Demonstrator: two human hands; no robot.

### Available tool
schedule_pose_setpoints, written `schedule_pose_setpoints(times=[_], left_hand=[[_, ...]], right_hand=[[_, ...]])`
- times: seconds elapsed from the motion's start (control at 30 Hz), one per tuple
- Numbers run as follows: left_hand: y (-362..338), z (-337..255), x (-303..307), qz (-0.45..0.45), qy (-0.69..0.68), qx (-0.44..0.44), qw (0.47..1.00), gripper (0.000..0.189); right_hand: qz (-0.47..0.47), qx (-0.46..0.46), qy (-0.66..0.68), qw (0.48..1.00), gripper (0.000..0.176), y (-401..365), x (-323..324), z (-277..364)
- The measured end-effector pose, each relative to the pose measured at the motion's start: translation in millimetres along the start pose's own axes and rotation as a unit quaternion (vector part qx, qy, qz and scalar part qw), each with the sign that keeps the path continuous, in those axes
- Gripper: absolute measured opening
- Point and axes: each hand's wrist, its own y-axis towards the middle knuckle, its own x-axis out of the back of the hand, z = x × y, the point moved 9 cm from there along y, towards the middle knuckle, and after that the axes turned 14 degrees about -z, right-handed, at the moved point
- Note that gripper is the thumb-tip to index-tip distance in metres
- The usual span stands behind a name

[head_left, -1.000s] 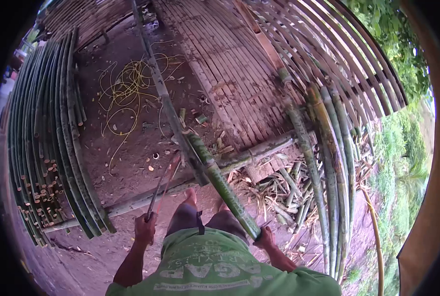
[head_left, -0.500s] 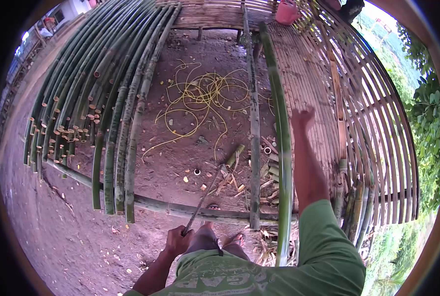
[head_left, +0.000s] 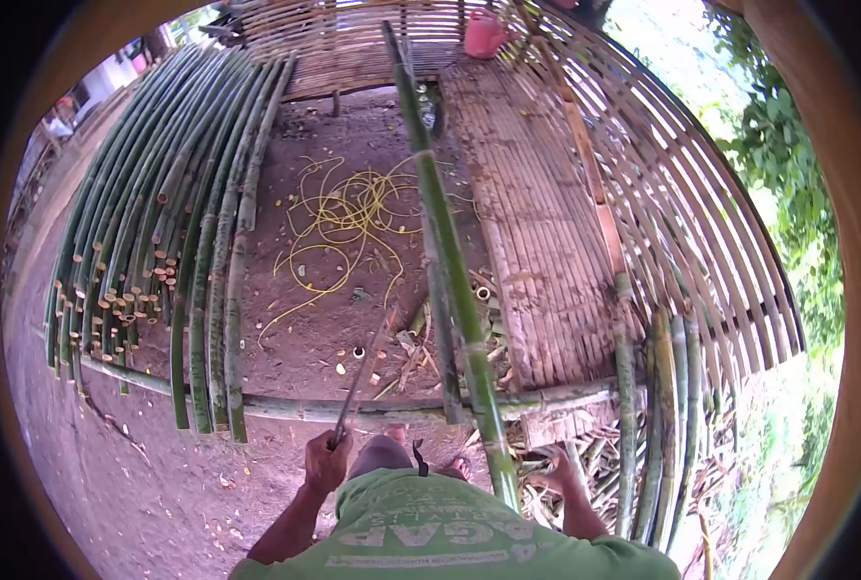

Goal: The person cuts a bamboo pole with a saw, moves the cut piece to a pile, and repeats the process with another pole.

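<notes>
Handling of the green pole [head_left: 461,314] is judged in progress; it is seen across the cross rail [head_left: 305,406]. A long blade [head_left: 355,391] is gripped in the closed left hand [head_left: 326,462]. The right hand [head_left: 563,476] is held near the pole, fingers loosely open, apparently empty; for steadying, closure around the pole would be required. Littered soil [head_left: 160,483], yellow line [head_left: 353,203] and slatted platform [head_left: 556,261] noted.

Wears a green shirt [head_left: 450,541] with faded pale lettering [head_left: 440,517], dark shorts [head_left: 382,456] and a black strap [head_left: 420,459] at the waist.
</notes>
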Motion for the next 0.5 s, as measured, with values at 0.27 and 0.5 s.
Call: schedule_pose_setpoints(times=[0.27,0.5], left_hand=[[-22.9,-74.9,-15.3,0.004,0.124,-0.173,0.977,0.040],[-52.4,-134.4,-65.1,0.053,0.265,-0.308,0.912,0.033]], right_hand=[[0.149,-0.123,-0.012,0.981,0.114,-179.0,-177.8,-247.4],[0.170,-0.185,0.075,0.965,0.090,-177.3,-254.3,-290.5]])
